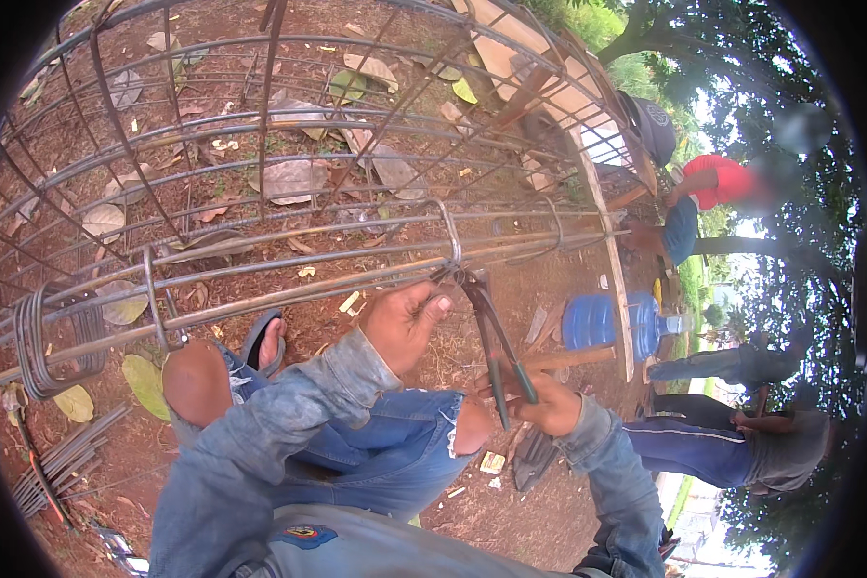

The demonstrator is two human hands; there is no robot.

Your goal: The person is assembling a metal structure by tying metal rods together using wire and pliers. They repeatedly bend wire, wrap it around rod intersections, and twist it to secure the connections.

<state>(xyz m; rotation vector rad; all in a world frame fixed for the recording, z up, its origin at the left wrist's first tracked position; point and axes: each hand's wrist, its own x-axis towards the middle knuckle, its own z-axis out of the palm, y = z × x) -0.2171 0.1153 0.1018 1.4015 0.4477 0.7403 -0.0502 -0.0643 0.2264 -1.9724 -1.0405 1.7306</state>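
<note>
An outdoor, makeshift work site is indicated: bare reddish-brown soil (530,289) is littered with large dry brown leaves (294,181), leafy green trees (742,106) are seen, and a long grey steel-rod cage (451,231) is worked on.

The long bars (299,301) across the middle are dull, rusty-looking metal. Right of centre, the blue jug (588,322) is smooth, shiny plastic. Lower middle, the jeans (385,438) are matt cloth.

Left hand (407,326) was raised, fingers curled, thumb angled up and right. Right hand (546,403) sat lower, wrapped in a grip. Left forearm (294,400) and right forearm (602,467) slanted inward.
</note>
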